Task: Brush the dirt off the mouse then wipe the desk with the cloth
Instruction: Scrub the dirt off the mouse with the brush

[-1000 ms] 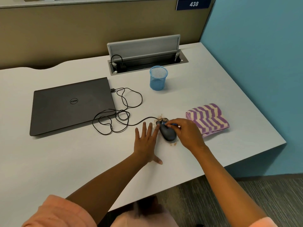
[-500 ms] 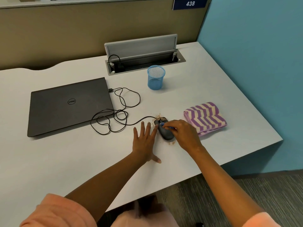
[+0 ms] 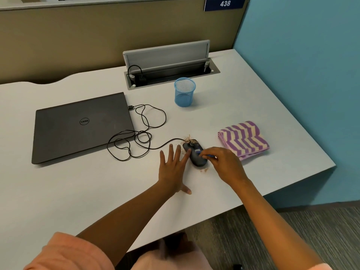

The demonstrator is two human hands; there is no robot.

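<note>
A dark wired mouse (image 3: 195, 155) lies on the white desk (image 3: 78, 191), with brown dirt (image 3: 189, 140) on its front end and crumbs beside it. My right hand (image 3: 224, 164) is closed on a small blue brush (image 3: 202, 152) whose head rests on top of the mouse. My left hand (image 3: 173, 168) lies flat on the desk with fingers spread, its index finger touching the mouse's left side. A folded purple and cream striped cloth (image 3: 243, 139) sits to the right of the mouse.
A shut grey laptop (image 3: 81, 126) lies at the left, with the mouse's looped black cable (image 3: 140, 133) beside it. A blue mesh cup (image 3: 184, 92) stands behind the mouse. An open cable hatch (image 3: 169, 69) sits at the back. The desk's right edge borders a teal wall.
My right hand has shifted the brush slightly back along the mouse's top. My left hand stays flat against the mouse's left side.
</note>
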